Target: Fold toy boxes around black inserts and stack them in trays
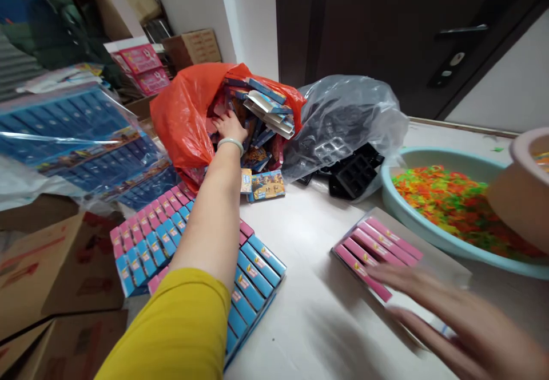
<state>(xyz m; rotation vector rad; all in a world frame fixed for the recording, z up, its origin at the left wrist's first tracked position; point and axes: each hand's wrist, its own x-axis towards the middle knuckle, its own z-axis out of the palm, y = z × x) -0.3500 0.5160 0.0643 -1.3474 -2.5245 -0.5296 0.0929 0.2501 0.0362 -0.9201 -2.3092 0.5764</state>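
Small boxes (268, 91) lie jumbled in the mouth of one red bag (189, 97), too many and too overlapped to count, on the pale surface (300, 311). Left arm reaches nearly straight out from a yellow sleeve (175, 323), the wrist wearing one pale bracelet (230, 141). Left hand (231, 127) is palm down inside the bag's opening, fingers reaching forward among the boxes; the fingertips are partly hidden, so whether this grip is clamped on one I cannot tell.

Right hand (476, 325) comes in low from the right, blurred, its fingers pointing at a shallow clear tray (450, 268). In this grip, fingers and thumb stand apart at the tray's near edge; contact is unclear. Four pink boxes (388, 240) show in that tray, side by side.

Two loose boxes (268, 185) lie just outside the red bag. Left of them, partly behind the arm, stand rows of packed boxes (146, 257): at least seven pink ends in the back row and at least six blue ends before it. Nearer the arm's right side, at least five more blue boxes (259, 262) show. Beyond sit one clear bag (360, 102) with several black trays (355, 174), and two basins (390, 185), one turquoise, one pinkish, the turquoise holding countless bright pieces (446, 202).
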